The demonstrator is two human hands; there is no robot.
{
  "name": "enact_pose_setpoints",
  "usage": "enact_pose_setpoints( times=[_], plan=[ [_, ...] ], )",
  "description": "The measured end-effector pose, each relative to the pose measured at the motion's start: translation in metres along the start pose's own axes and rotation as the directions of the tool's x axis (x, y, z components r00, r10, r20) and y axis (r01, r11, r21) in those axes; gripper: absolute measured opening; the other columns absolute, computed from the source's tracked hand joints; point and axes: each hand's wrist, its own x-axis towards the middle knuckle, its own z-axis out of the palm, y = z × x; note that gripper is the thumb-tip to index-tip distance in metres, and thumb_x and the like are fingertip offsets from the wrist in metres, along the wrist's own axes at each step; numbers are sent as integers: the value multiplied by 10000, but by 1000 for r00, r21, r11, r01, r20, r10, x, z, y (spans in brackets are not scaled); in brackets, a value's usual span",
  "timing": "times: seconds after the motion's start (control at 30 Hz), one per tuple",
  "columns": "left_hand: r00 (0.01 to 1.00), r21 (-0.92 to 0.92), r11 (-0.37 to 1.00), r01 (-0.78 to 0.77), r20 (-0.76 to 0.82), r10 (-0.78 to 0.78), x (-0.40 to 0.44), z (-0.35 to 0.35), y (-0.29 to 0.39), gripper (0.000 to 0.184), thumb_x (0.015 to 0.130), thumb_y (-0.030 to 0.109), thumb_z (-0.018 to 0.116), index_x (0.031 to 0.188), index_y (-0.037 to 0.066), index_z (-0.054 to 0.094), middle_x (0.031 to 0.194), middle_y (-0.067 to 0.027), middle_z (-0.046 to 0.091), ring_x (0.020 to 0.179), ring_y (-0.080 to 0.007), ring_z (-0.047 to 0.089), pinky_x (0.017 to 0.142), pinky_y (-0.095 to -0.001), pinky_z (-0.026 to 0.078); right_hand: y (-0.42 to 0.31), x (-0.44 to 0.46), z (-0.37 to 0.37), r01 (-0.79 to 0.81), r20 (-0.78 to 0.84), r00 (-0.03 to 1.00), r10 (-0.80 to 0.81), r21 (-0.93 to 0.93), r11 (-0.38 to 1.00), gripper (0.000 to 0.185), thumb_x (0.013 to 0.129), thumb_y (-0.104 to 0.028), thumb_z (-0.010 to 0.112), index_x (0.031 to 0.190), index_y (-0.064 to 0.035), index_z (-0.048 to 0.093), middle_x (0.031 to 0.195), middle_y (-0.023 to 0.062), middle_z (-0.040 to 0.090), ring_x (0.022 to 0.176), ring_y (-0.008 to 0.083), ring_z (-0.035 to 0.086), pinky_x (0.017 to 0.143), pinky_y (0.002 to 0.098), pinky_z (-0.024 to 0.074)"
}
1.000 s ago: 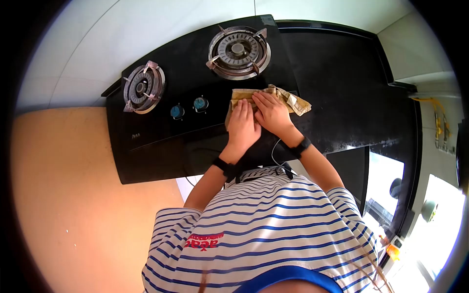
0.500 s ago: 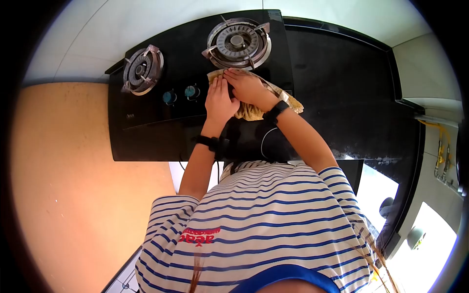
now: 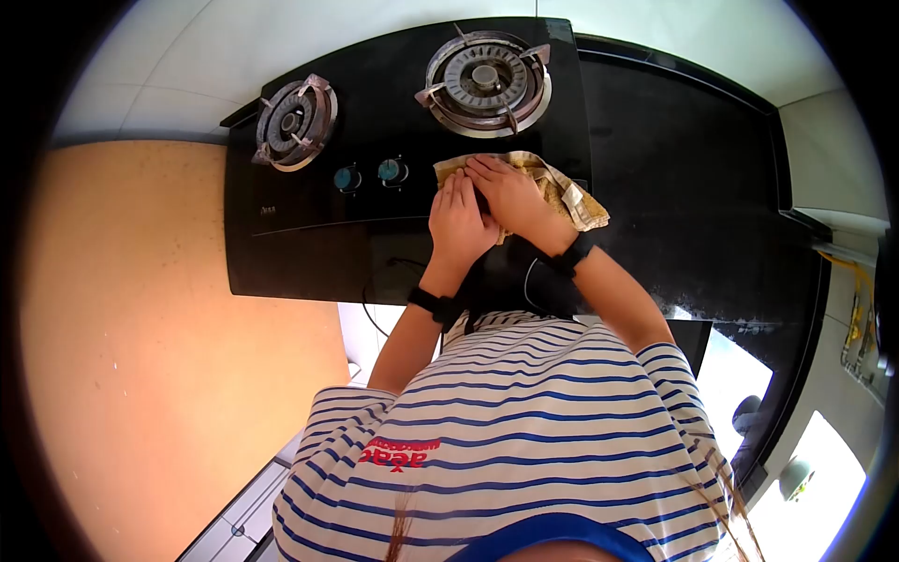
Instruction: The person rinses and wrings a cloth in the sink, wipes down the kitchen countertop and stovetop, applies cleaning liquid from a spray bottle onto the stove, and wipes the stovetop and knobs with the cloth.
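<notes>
A yellow-brown cloth (image 3: 565,195) with a pale patterned border lies bunched on the black glass gas stove (image 3: 375,122), just in front of the right burner (image 3: 484,80). My right hand (image 3: 517,199) presses down on it from above, fingers together and pointing to the upper left. Beside it, my left hand (image 3: 459,220) has its fingertips on the cloth's left end. Both hands are closed over the cloth, their fingertips nearly touching. Part of the cloth is hidden beneath my palms. Two blue-green knobs (image 3: 370,175) are left of my left hand.
A second burner (image 3: 292,123) with metal pan supports is at the stove's left. Black countertop (image 3: 684,187) extends to the right, and a tiled wall (image 3: 309,47) runs behind. A yellow gas hose (image 3: 854,309) hangs at far right. A dark cable (image 3: 367,309) loops near my left forearm.
Both hands and the cloth have moved back toward my body, away from the right burner. The whole view has also shifted slightly.
</notes>
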Motion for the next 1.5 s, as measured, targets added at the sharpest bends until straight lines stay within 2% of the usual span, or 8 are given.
enact_pose_setpoints(
  times=[0.27, 0.6, 0.97, 1.17, 1.27, 1.33, 1.4, 1.5],
  plan=[
    [981, -183, 964, 192, 65, -183, 12, 16, -47, 563, 729, 122, 627, 1249, -36, 481, 1306, -240, 533, 1212, -401, 502, 1024, -447, 415, 10, 36, 37, 92, -32, 995, -92, 11, 996, 472, 818, -113, 563, 1274, 6, 547, 1341, 157, 551, 1283, 275, 493, 1041, 351, 428],
    [982, -36, 982, 184, 44, -182, 63, 15, -72, 538, 873, 125, 533, 1349, -76, 387, 1383, -253, 455, 1314, -390, 408, 1100, -446, 338, 17, 105, 35, 13, 17, 1000, -10, -143, 990, 422, 868, -172, 536, 1263, -27, 573, 1374, 89, 539, 1292, 211, 474, 910, 307, 518],
    [990, -32, 993, 114, -82, -117, 9, 31, -70, 431, 846, 138, 587, 1223, -60, 517, 1230, -238, 586, 1171, -386, 540, 998, -443, 433, 5, 55, 67, 61, 33, 998, -56, -163, 985, 364, 822, -146, 586, 1165, -31, 624, 1267, 74, 600, 1215, 216, 515, 972, 294, 471],
    [995, -55, 998, 28, -93, -33, 0, 7, -73, 405, 801, 103, 613, 1150, -96, 559, 1122, -238, 629, 1048, -374, 594, 911, -430, 474, -34, 50, 40, -19, 200, 978, 64, -220, 975, 351, 805, -161, 599, 1135, -44, 630, 1277, 50, 577, 1119, 226, 514, 904, 268, 497],
    [991, 27, 999, -34, -131, 37, 0, -2, -76, 405, 800, 107, 622, 1155, -79, 566, 1130, -233, 624, 1033, -374, 599, 903, -426, 478, -39, 50, 49, -7, 112, 993, 39, -271, 963, 394, 814, -187, 599, 1183, -51, 617, 1316, 46, 550, 1086, 225, 497, 893, 279, 489],
    [997, -57, 996, 65, -48, -68, 4, -8, -73, 427, 819, 125, 620, 1197, -61, 548, 1181, -232, 606, 1069, -372, 591, 919, -421, 476, -41, 53, 43, -5, 80, 996, 29, -290, 957, 410, 814, -195, 600, 1197, -49, 613, 1317, 46, 551, 1088, 225, 496, 895, 289, 483],
    [996, -52, 996, 70, -51, -73, 10, -6, -71, 446, 808, 126, 619, 1202, -65, 533, 1205, -216, 603, 1112, -359, 576, 947, -416, 467, -34, 58, 36, 10, 49, 999, 4, -276, 961, 437, 804, -174, 607, 1222, -46, 598, 1338, 42, 554, 1073, 216, 489, 810, 288, 524],
    [996, -24, 997, 77, -52, -78, 25, 7, -70, 485, 806, 138, 626, 1228, -66, 499, 1244, -202, 589, 1170, -346, 551, 986, -412, 454, -19, 67, 40, 35, 14, 999, -32, -359, 933, 447, 794, -175, 607, 1222, -45, 598, 1326, 67, 562, 1084, 223, 491, 845, 293, 491]
  ],
)
